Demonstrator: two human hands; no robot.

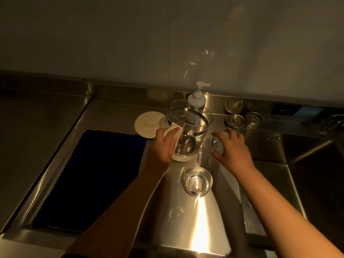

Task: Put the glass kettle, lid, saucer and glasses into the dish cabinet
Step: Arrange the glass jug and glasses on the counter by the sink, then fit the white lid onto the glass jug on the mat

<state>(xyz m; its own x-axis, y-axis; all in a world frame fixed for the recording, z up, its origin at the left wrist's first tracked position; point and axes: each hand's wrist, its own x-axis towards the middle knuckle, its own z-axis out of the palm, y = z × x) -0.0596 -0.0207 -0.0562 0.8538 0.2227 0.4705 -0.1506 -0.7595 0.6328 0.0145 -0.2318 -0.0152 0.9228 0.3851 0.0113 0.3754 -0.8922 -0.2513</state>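
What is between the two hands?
In the head view, the glass kettle stands between them. The left hand holds its white handle; the right hand curls its fingers round a small glass beside it.

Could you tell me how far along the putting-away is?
Nothing looks stored yet. The left hand grips the glass kettle by its handle; the right hand holds a small glass. The lid and another glass wait on the counter.
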